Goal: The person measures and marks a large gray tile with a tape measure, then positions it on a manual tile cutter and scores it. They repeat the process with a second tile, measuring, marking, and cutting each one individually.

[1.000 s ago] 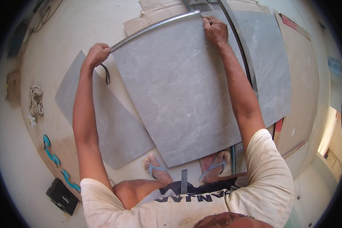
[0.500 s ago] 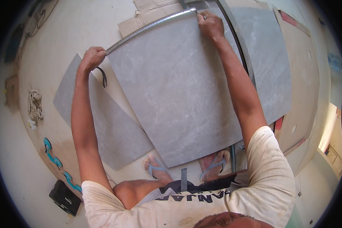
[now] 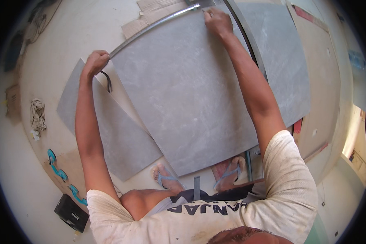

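A large grey marbled tile (image 3: 183,97) lies in front of me. Along its far edge runs a silver measuring strip (image 3: 150,25). My left hand (image 3: 98,61) is closed on the strip’s left end at the tile’s corner, with a dark curved strap (image 3: 108,81) hanging beneath. My right hand (image 3: 218,22) is pinched just below the strip’s right end, on a small dark object that I cannot make out. A long metal rail (image 3: 256,57) passes to the right of that hand. A cut grey tile (image 3: 122,142) lies at left, a second tile (image 3: 282,61) at right.
Cardboard (image 3: 133,28) lies beyond the tile. Turquoise suction lifters (image 3: 60,173), a bundled cloth (image 3: 38,114) and a black case (image 3: 71,213) are at left. A beige board (image 3: 323,93) is at right. My feet (image 3: 166,179) stand at the near edge.
My right hand and the strip’s right end sit higher and farther left in the picture. My left hand shifted a little left and down. The tiles appear slightly shifted too.
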Action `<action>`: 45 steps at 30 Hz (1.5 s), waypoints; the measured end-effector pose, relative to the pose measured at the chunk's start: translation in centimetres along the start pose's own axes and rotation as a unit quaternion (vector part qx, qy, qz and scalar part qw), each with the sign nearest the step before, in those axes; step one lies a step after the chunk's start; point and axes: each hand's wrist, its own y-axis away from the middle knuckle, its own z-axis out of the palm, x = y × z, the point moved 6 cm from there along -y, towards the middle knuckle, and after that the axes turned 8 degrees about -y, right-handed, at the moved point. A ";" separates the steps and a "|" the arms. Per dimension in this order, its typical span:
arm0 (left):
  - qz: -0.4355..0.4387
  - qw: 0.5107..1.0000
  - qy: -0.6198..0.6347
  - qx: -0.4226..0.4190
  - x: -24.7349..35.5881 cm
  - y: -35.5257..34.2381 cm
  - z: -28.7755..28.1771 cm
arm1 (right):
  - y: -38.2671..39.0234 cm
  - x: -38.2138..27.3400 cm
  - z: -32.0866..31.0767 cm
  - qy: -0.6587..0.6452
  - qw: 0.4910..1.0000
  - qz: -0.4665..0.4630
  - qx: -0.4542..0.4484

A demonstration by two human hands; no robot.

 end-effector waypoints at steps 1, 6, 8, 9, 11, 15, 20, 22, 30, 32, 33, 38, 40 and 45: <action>0.015 1.000 0.015 0.014 0.3 0.1 -0.2 | -0.1 0.1 -0.1 0.005 1.000 0.000 -0.008; 0.012 1.000 -0.021 -0.017 0.3 -0.8 -0.3 | -0.5 -0.1 -0.2 -0.009 1.000 -0.018 0.022; 0.001 0.999 -0.007 -0.037 -0.8 -0.9 0.0 | -0.5 -0.6 -0.2 -0.017 1.000 -0.009 0.022; 0.006 1.000 0.006 -0.025 -0.5 -0.8 -0.1 | -0.3 -0.5 0.0 -0.006 1.000 -0.007 0.017; 0.016 0.999 0.033 0.001 0.0 -0.3 0.0 | 0.2 -0.3 0.1 0.015 1.000 -0.005 0.008; 0.013 1.000 0.013 -0.004 0.0 -0.6 -0.4 | 0.2 -0.3 0.1 0.005 1.000 -0.007 0.021; 0.004 0.999 0.044 -0.006 -1.1 -1.1 -0.5 | -1.1 -0.9 0.6 0.003 1.000 -0.024 0.020; 0.000 0.999 0.051 -0.020 -0.6 -0.5 0.3 | -0.8 -0.8 0.3 -0.009 0.999 -0.007 0.043; 0.001 0.998 0.068 -0.007 -0.3 0.2 -0.2 | 0.9 0.0 -0.5 -0.022 0.997 -0.031 0.059; -0.017 0.996 0.085 -0.005 -0.5 0.3 -0.4 | 0.6 0.0 -0.5 -0.022 0.998 -0.026 0.045; -0.030 0.995 0.092 0.002 -0.4 0.8 -0.5 | 0.6 0.0 -0.5 -0.025 0.998 -0.025 0.046; -0.003 0.962 0.100 0.254 4.6 2.3 -2.8 | 1.1 0.1 -0.4 -0.008 0.998 -0.027 0.055; 0.016 0.928 0.096 0.359 9.0 2.3 -1.0 | 1.2 0.0 -0.1 -0.008 0.998 -0.028 0.055; 0.140 0.825 -0.004 0.548 14.6 0.4 2.5 | 1.5 -0.9 0.0 -0.004 0.998 -0.031 0.062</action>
